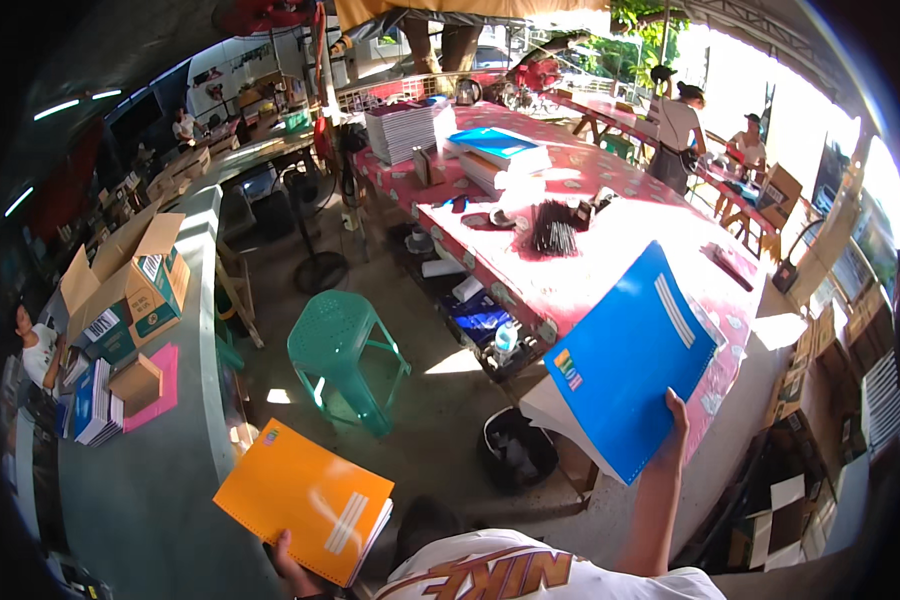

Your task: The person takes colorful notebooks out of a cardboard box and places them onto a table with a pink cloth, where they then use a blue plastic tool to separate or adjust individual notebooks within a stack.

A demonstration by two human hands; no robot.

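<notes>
My left hand (pixel 288 565) grips an orange notebook (pixel 300 490) by its near edge, thumb on top of the cover. White page edges show along its right side, perhaps from more than one notebook. On the right, my right hand (pixel 677 425) is closed on the right edge of a blue notebook (pixel 625 365), tilted over the near corner of the table. White paper shows under the blue cover; I cannot tell whether it is one thick notebook or several. The fingers beneath both covers are hidden.
A patterned red table (pixel 610 210) bears stacked notebooks (pixel 405 130) and blue-topped ones (pixel 500 148). A green stool (pixel 335 335) stands between it and a grey counter (pixel 140 500) with an open carton (pixel 130 280). A black bag (pixel 518 445) lies near my feet. People work farther off.
</notes>
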